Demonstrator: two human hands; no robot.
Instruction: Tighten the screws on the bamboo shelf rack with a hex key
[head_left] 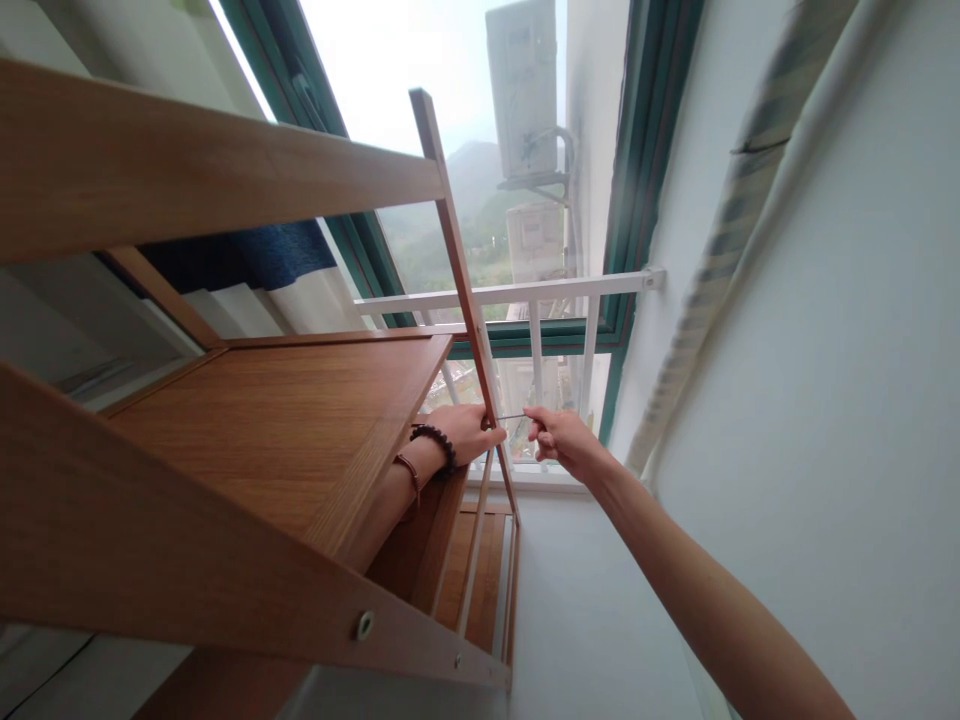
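Observation:
A wooden shelf unit with several boards (322,410) fills the left and middle of the head view. My left hand (465,432), with a dark beaded bracelet (436,445) and a thin second band (409,475) at the wrist, reaches past the upper board. Its fingers close around the slim far upright post (459,240). To the right, my right hand (564,438) pinches the end of a thin metal rod (513,416), probably a hex key. The rod's other end meets the post beside my left fingers. Its tip is hidden there.
A near wooden post with a bolt (364,626) slants across the lower left. Behind the shelf stand a white railing (555,292) and a green-framed window (637,200). A white wall (840,400) and a curtain (750,210) are on the right.

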